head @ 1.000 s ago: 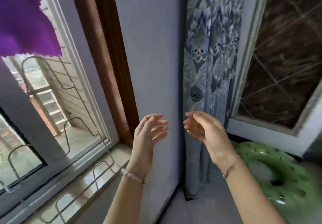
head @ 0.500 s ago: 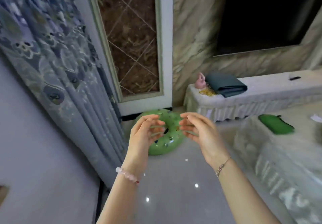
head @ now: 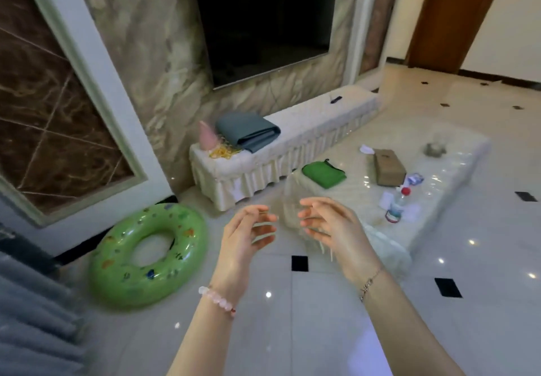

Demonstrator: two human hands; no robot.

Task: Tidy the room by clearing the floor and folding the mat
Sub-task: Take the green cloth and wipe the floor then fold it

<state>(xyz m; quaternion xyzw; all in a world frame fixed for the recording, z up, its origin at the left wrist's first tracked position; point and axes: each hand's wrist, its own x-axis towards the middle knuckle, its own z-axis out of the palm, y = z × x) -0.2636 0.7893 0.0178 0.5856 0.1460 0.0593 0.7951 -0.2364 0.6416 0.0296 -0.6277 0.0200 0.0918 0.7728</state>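
My left hand (head: 246, 238) and my right hand (head: 330, 226) are raised side by side in front of me, palms facing each other, fingers curled and apart, holding nothing. Down on the tiled floor (head: 322, 317) to the left lies a green inflatable swim ring (head: 146, 258), next to the wall. A folded grey-blue mat (head: 247, 131) rests on the left end of a low white skirted bench (head: 292, 138) under the dark screen.
A low table with a shiny white cover (head: 439, 176) carries a green pouch (head: 323, 174), a brown tissue box (head: 389, 166) and a red-capped bottle (head: 396, 204). A pink figure (head: 207, 137) stands beside the mat. A grey curtain (head: 35, 311) hangs at left; a brown door (head: 450, 15) is far right.
My view has swung right, from the window and curtain to the room with the bench and table. My hands have stayed raised and empty in front of me.
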